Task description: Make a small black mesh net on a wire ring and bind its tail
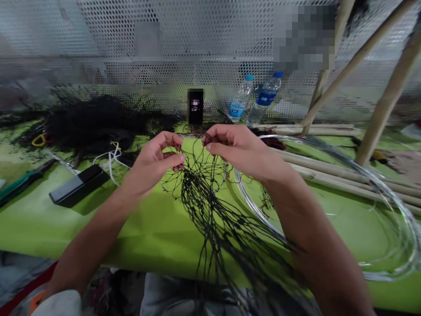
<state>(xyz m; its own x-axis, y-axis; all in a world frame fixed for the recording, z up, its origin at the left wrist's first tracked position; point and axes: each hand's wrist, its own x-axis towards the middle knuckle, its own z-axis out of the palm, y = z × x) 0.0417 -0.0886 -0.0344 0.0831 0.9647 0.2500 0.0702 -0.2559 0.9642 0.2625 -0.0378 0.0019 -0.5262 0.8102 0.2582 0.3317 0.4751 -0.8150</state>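
Observation:
A knotted black net point(210, 206) hangs bunched in front of me, spilling over the table's front edge toward the lower right. My left hand point(159, 156) pinches its upper left strands between thumb and fingers. Opposite it, my right hand point(235, 147) is closed on cords of the same net, thumb against the fingers. Between the two hands the mesh spreads in thin loops over the green table cover point(148, 228). The net's lower end is blurred and partly behind my right forearm.
A coil of clear tubing or wire point(246, 197) and wooden poles point(329, 175) lie at right. Behind stand two bottles point(237, 103) and a phone point(196, 107) before a perforated metal screen point(197, 39). Leftward are a power bank point(79, 184), green-handled pliers point(23, 182) and a black netting heap point(88, 123).

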